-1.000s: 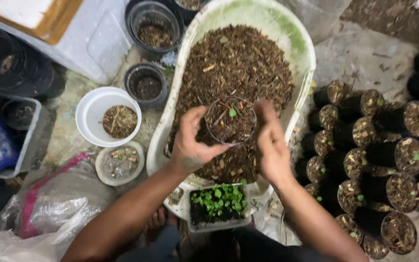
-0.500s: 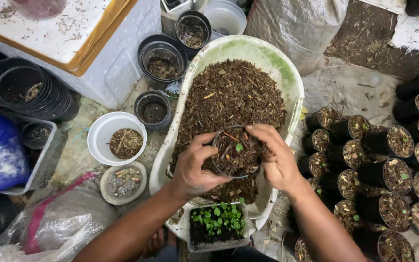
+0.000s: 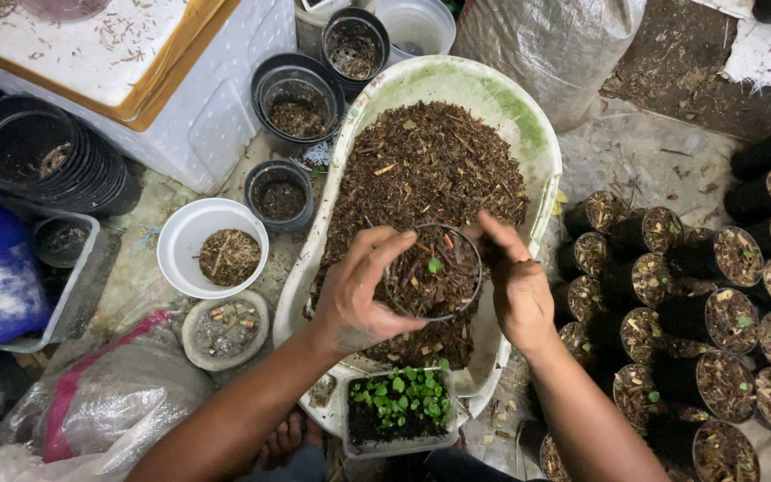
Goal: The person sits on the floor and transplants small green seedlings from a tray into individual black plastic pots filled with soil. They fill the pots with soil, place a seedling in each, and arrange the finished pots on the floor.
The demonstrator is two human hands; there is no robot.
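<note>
- Head view, centre of the frame: my left hand (image 3: pixel 359 299) and my right hand (image 3: pixel 518 287) cup a small round black plastic pot (image 3: pixel 432 272) between them, fingers curled against its sides. Both hands are closed on it, not spread.
- That pot is filled with dark brown soil and has one tiny green seedling (image 3: pixel 435 265) near its middle. It sits over the coarse brown potting mix heaped in a long pale green-and-white oval tub (image 3: pixel 528 147).
- At the bottom centre, just under my wrists, a small rectangular tray of bright green seedlings (image 3: pixel 401 403) rests against the tub's near end.
- On the right of the frame, rows of black soft pots already filled with soil (image 3: pixel 698 295) stand close together.
- On the left, a white round bowl holding a little dry mix (image 3: pixel 211 245) sits beside the tub.
- Risks, as I judge them: if I squeeze the thin pot wall too hard, the soil could shift and bury or tip the seedling. A thumb straying over the rim could crush the small stem. If the pot tilts, loose soil would spill back into the tub. My forearms hang right above the seedling tray, so dropping my wrists could flatten those sprouts.
</note>
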